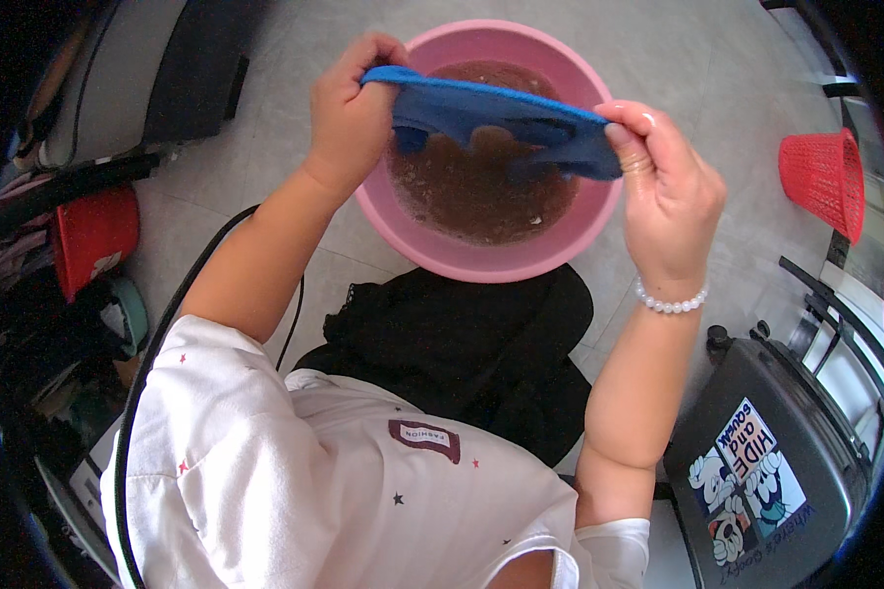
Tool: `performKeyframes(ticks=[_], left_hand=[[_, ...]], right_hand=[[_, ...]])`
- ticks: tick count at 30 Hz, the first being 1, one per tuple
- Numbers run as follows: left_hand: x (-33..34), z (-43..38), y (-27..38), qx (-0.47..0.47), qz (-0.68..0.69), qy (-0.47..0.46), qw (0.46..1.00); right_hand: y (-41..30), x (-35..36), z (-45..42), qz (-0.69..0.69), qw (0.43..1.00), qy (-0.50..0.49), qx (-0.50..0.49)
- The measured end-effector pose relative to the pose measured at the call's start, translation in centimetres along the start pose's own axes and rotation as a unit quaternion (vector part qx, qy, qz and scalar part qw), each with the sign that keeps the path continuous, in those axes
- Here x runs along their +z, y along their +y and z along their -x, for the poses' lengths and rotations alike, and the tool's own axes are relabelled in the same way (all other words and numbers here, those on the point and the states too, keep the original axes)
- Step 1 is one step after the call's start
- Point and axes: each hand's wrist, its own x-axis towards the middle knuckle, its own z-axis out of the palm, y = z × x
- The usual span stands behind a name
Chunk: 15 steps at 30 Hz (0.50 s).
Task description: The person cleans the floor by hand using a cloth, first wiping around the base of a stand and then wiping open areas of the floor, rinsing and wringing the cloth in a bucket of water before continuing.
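A blue cloth, darker along its lower part, is stretched between my two hands above a pink plastic basin. My left hand grips its left end over the basin's left rim. At the right end, the thumb and fingers of my right hand pinch the cloth, and the skin there looks wet. Murky brown water with bits of foam lies in the basin, partly hidden behind the cloth. The basin stands on a grey tiled floor.
Black fabric lies over my lap, close to the basin. A red plastic basket and a dark suitcase with stickers are at the right. A red container stands at the left. A black cable runs beside my left arm.
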Motion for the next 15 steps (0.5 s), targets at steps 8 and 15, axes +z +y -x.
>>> performKeyframes(ticks=[8, 15], left_hand=[[3.3, 1.0, -8.3, 0.124, -0.309, -0.327, 0.884], [8.5, 5.5, -13.6, -0.006, -0.514, -0.506, 0.692]], right_hand=[[6.5, 10.0, 7.8, 0.175, 0.899, -0.399, 0.039], [9.2, 15.0, 14.8, 0.296, 0.858, -0.413, 0.069]])
